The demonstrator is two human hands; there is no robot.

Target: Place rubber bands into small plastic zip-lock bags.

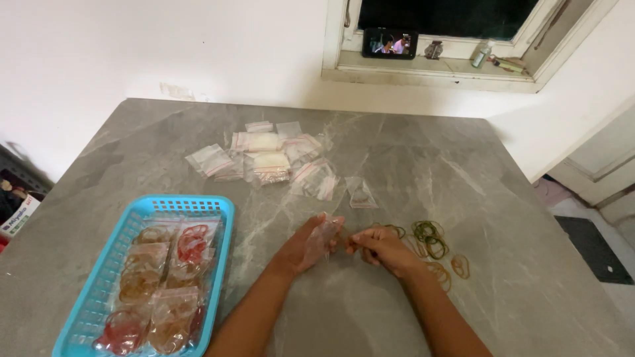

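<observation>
My left hand (305,246) holds a small clear zip bag (325,233) upright above the grey table (463,165). Right beside it, my right hand (382,250) pinches a rubber band (352,243) close to the bag's mouth. Loose green and tan rubber bands (433,243) lie on the table just right of my right hand. A pile of empty small zip bags (271,158) lies farther back, with one single bag (360,194) nearer my hands.
A blue plastic basket (221,218) at the front left holds several filled bags of red and tan rubber bands. A phone with a lit screen (389,43) stands on the window sill beyond the table. The table's right edge drops to the floor.
</observation>
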